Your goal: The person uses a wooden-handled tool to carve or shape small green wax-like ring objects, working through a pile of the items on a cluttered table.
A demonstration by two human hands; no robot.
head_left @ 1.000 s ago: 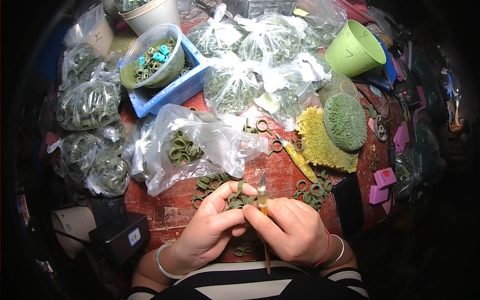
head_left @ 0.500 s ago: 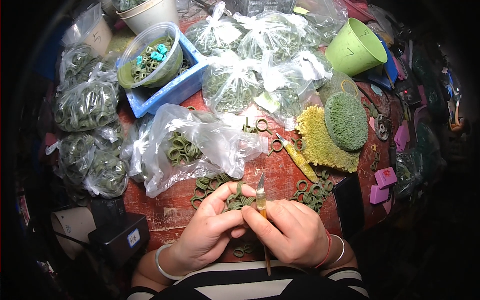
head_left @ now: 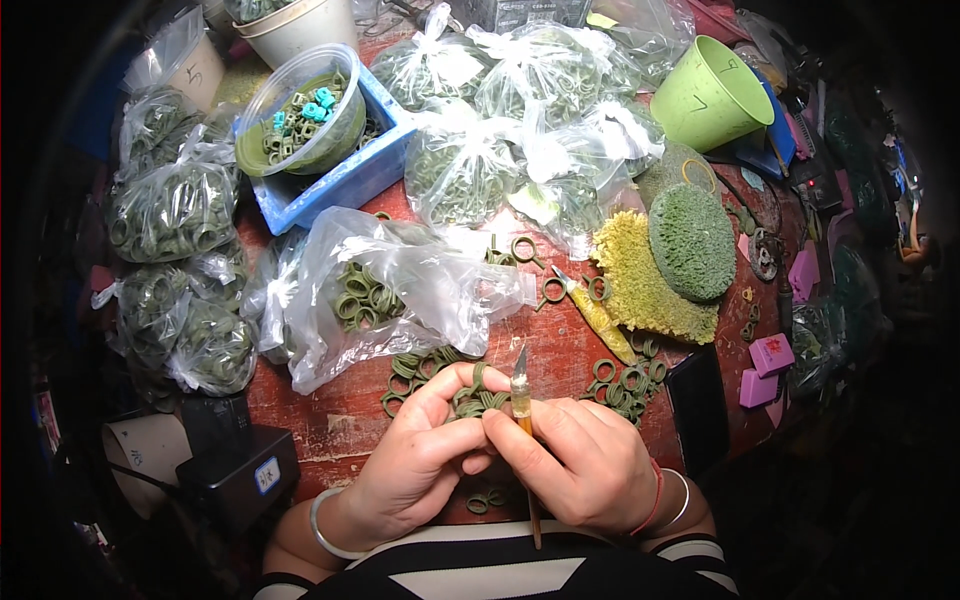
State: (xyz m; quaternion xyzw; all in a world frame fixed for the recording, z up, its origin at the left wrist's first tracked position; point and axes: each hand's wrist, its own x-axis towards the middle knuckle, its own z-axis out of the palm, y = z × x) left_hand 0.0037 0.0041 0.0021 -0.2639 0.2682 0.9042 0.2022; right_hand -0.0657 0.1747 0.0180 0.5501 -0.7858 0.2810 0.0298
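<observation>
My left hand (head_left: pixel 405 465) is curled around a small bunch of dark green rings (head_left: pixel 472 402), held between its thumb and fingers. Beside it, my right hand (head_left: pixel 585 465) grips a craft knife (head_left: pixel 521 400) with a wooden handle, blade upward. The right thumb and fingertips meet the bunch of rings. Just beyond the left fingers lies a pile of loose green rings (head_left: pixel 402 380); another heap of rings (head_left: pixel 635 388) is near the right hand. Two or so rings (head_left: pixel 484 501) lie on the table below my hands.
An opened plastic bag of rings (head_left: pixel 365 300) lies ahead on the red table (head_left: pixel 335 440). A yellow-handled knife (head_left: pixel 598 318), a yellow sponge (head_left: pixel 630 275) and a round green pad (head_left: pixel 692 243) lie right. Behind are tied bags (head_left: pixel 465 165), a blue bin (head_left: pixel 300 208) and a green bucket (head_left: pixel 705 95).
</observation>
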